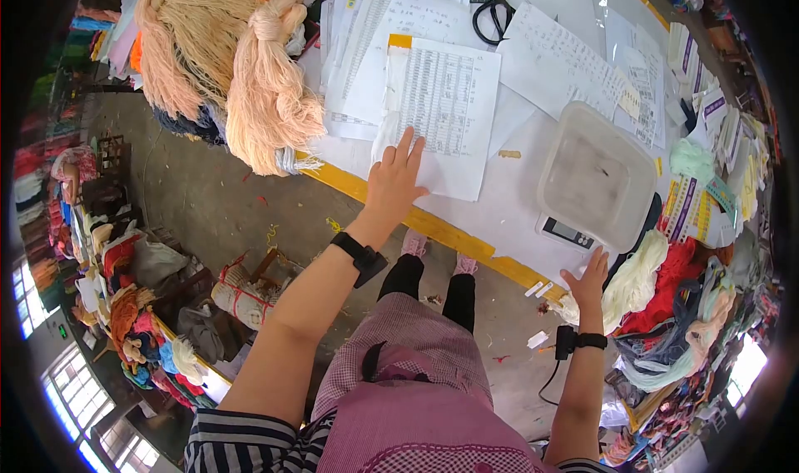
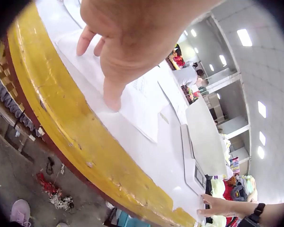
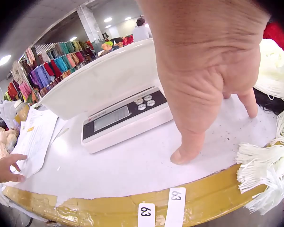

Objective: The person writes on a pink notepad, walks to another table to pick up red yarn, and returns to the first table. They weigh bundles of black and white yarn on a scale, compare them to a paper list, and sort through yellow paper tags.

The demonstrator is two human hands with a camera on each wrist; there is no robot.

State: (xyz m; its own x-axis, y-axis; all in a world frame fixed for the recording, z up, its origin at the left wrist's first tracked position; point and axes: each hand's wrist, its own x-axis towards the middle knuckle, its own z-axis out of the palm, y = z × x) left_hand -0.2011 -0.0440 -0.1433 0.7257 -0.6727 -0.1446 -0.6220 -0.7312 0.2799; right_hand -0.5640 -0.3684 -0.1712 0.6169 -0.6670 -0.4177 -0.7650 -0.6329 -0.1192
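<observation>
My left hand [image 1: 396,177] rests on the lower left part of a printed sheet [image 1: 454,115], fingers extended; the left wrist view shows its thumb on the paper [image 2: 139,111]. My right hand [image 1: 589,280] touches the white tabletop near the front edge, fingers spread, holding nothing. Beside it stands a small scale [image 3: 128,120] with a display and buttons, and a translucent plastic tray [image 1: 595,177] lies on top of the scale. In the right wrist view the right hand [image 3: 203,80] has its thumb and fingertips on the table, right of the scale.
Peach yarn hanks [image 1: 270,82] lie at the table's left. Black scissors [image 1: 494,15] and more papers [image 1: 558,57] are at the back. Cream yarn [image 1: 637,281] and red yarn [image 1: 672,286] lie to the right. Two "63" labels [image 3: 175,208] are at the yellow front edge.
</observation>
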